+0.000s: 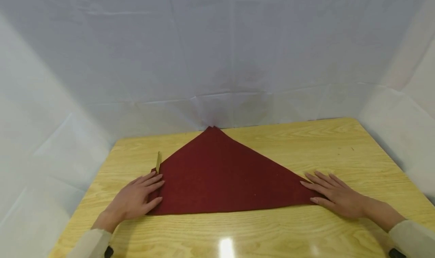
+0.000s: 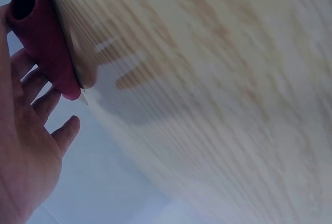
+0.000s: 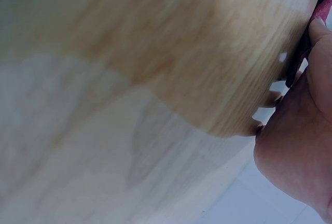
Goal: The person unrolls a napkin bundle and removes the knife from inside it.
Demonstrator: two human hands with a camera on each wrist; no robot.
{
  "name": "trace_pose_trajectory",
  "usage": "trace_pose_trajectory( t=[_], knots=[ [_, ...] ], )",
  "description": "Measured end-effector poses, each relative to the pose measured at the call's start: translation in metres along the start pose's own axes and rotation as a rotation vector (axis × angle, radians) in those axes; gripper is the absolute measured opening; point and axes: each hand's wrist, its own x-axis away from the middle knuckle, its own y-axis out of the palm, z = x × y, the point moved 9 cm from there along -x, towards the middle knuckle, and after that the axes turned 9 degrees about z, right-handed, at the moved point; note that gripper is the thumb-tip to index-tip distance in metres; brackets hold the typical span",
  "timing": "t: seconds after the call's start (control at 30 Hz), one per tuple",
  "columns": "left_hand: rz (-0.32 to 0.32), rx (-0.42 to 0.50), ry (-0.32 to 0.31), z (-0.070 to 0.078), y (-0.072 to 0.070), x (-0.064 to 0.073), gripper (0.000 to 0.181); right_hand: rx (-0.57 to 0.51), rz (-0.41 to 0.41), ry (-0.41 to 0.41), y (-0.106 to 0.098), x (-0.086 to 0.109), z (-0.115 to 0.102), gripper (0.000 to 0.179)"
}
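Observation:
A dark red cloth [image 1: 217, 175], folded into a wide triangle, lies on the table with its peak at the far edge. My left hand [image 1: 139, 195] rests on its left corner, fingers extended. In the left wrist view the cloth edge [image 2: 49, 47] bulges in a rounded fold with a hollow, beside the left hand [image 2: 31, 141]. A thin gold strip [image 1: 158, 161] sticks out beyond that hand's fingertips; its lower end is hard to make out. On the right corner my right hand [image 1: 336, 195] lies with fingers spread. The right wrist view shows only part of that hand [image 3: 306, 120].
The wood-grain table [image 1: 272, 231] has a bright reflection near its front edge. White sheeting [image 1: 217, 61] hangs behind the table and along both sides. A few small dark marks are on the tabletop at the far right.

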Motion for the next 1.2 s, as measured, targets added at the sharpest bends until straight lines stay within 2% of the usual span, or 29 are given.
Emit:
trace_pose_trajectory(
  t=[0.27, 0.53, 0.77, 1.0, 1.2],
  knots=[
    [0.022, 0.008, -0.031, -0.006, -0.006, 0.005, 0.054, 0.015, 0.002, -0.006, 0.000, 0.000, 0.000, 0.048],
    [-0.003, 0.036, -0.082, -0.013, -0.007, 0.013, 0.056, 0.020, 0.008, -0.010, 0.000, 0.000, 0.000, 0.048],
    [0.012, 0.029, -0.074, -0.017, -0.009, 0.020, 0.060, 0.025, 0.013, -0.016, 0.000, 0.000, -0.001, 0.048],
    [-0.014, 0.041, -0.100, -0.022, -0.006, 0.031, 0.061, 0.027, 0.013, -0.018, -0.002, -0.001, -0.003, 0.048],
    [-0.008, 0.044, -0.108, -0.021, -0.006, 0.029, 0.061, 0.042, 0.016, -0.024, -0.004, 0.000, -0.001, 0.048]
  ],
)
